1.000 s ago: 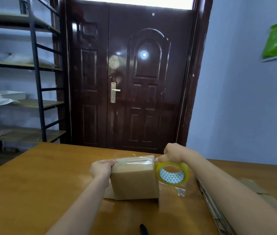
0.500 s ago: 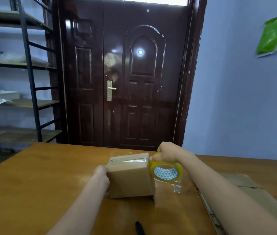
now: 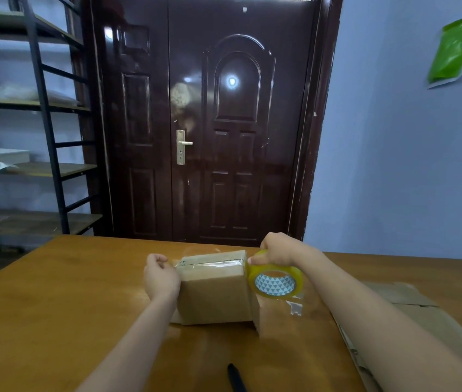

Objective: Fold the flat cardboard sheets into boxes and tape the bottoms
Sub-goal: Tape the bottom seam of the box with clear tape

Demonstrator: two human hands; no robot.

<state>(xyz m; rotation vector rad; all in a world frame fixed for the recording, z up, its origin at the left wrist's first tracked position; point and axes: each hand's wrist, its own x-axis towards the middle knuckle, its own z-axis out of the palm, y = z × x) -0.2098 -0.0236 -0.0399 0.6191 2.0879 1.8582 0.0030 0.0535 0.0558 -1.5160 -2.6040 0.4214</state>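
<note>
Left hand (image 3: 159, 278): curling against the box's left side, seemingly pinching the clear tape's end there.
Right hand (image 3: 279, 249): gripping the tape roll (image 3: 276, 282), holding it at the box's top right edge.
Box (image 3: 215, 288): sitting mid-table (image 3: 54, 292), taped seam facing up.
Handling: probably light, stiff, easily sliding; bracing at the side walls looking best.
Flat cardboard (image 3: 410, 309): lying at right, partly covered by the forearm.
Hard to tell: fingertips hidden; dark object (image 3: 236, 377) at the near edge cut off.

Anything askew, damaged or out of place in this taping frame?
Nothing serious. The box sits on the table, slightly skewed, with wrinkled tape across its top. A loose scrap of clear tape lies beside it, below the tape roll that the right hand grips.
</note>
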